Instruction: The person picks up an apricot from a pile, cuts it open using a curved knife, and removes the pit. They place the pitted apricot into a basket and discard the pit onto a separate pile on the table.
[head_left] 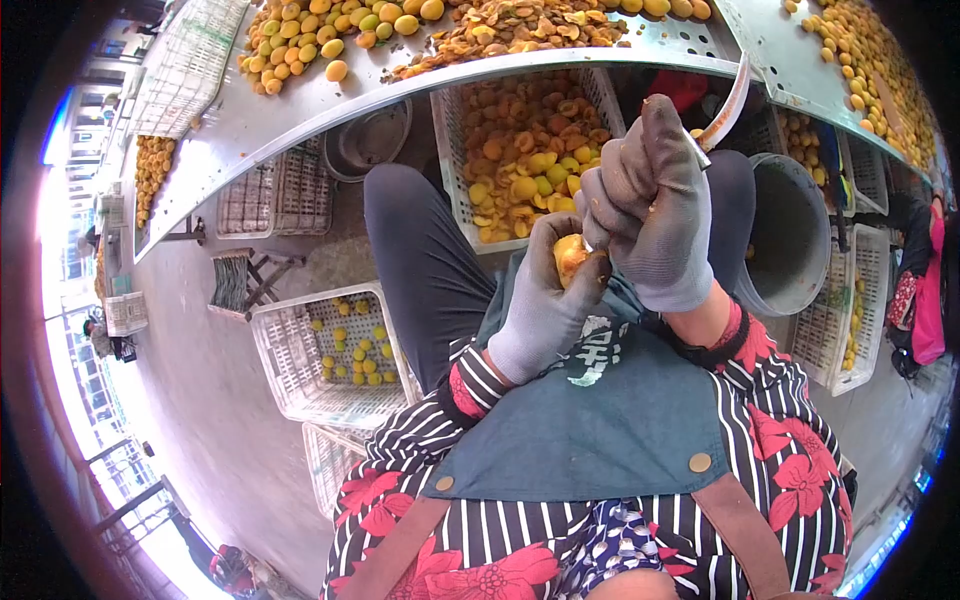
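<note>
My left hand (540, 322), in a grey-and-white work glove, is closed around an apricot (571, 256) in front of my apron. The fruit's orange side shows between thumb and fingers. Just right of it and touching or nearly touching, my gloved right hand (655, 220) is wrapped round the handle of a curved knife (730, 105). Its blade points up and away to the right; most of the handle is hidden in the fist. Beyond both hands, between my knees, a white plastic crate (449, 165) holds many split apricot halves (530, 125).
A metal table (215, 155) arches ahead, bearing heaps of whole apricots (300, 40) and dark cut pieces (520, 28). A grey bucket (785, 235) stands by my right knee. Left are a crate (275, 365) of yellow-green fruit, a folding stool (235, 282) and a metal basin (370, 140).
</note>
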